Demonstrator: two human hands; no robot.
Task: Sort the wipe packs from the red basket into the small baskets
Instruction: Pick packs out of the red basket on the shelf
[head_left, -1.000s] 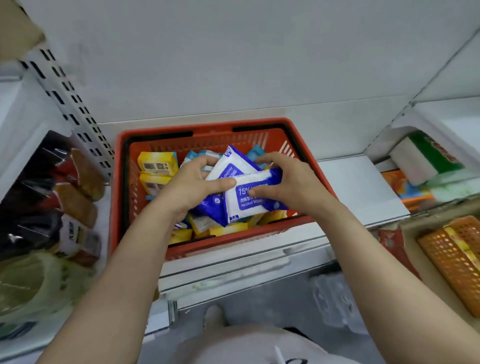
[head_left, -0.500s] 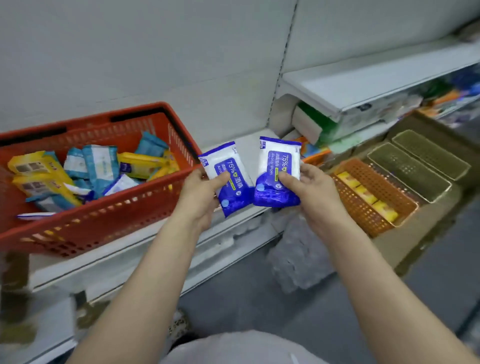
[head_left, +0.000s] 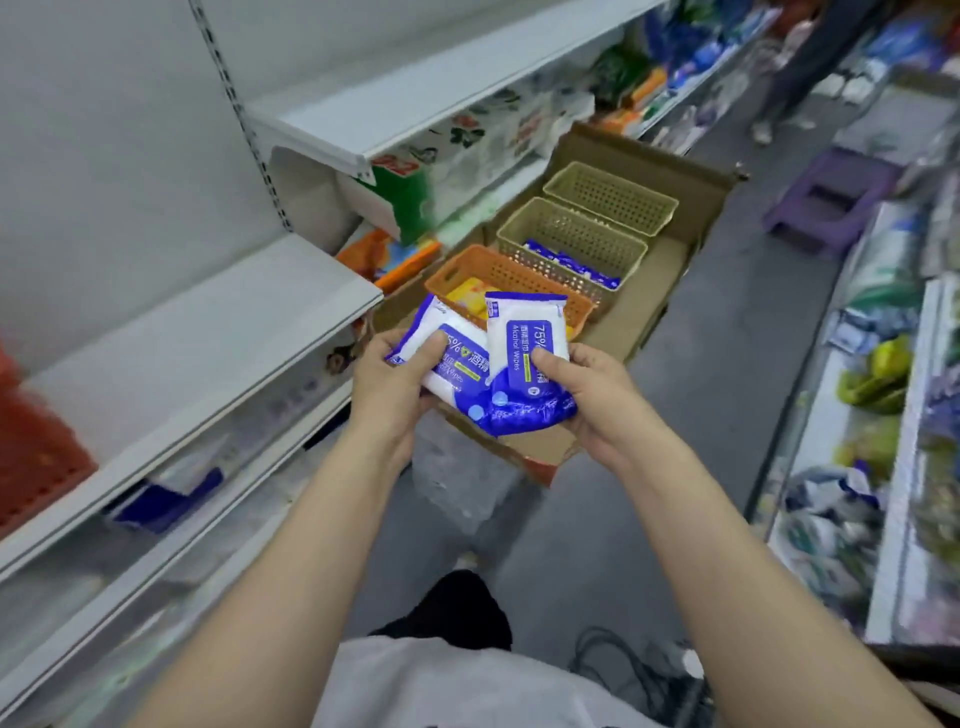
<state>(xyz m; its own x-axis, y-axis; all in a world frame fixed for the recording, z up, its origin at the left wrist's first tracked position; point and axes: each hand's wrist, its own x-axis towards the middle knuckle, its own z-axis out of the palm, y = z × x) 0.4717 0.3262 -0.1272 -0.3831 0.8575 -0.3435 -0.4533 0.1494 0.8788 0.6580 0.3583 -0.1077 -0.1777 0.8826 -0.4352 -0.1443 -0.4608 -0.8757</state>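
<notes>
The left hand (head_left: 392, 379) grips one blue-and-white wipe pack (head_left: 447, 358), thumb curled over its face; the right hand (head_left: 592, 400) pinches a second wipe pack (head_left: 524, 338) upright, thumb on its label, fingers underneath. The two packs overlap at their lower ends and are held over the near end of an open cardboard box (head_left: 654, 291) on the floor. In the box stand three small baskets in a row: an orange basket (head_left: 498, 270) nearest, holding yellow packs, partly hidden behind the held packs; a middle beige basket (head_left: 571, 228) with blue packs along its right side; a far beige basket (head_left: 613, 195) beyond it. The red basket (head_left: 36, 457) sits at the far left edge on a white shelf (head_left: 208, 332), well apart from both hands. The box lies close against the left shelving; grey floor (head_left: 727, 332) runs open along its right side up to the stocked shelves on the right, with a purple stool (head_left: 831, 202) farther down the aisle
</notes>
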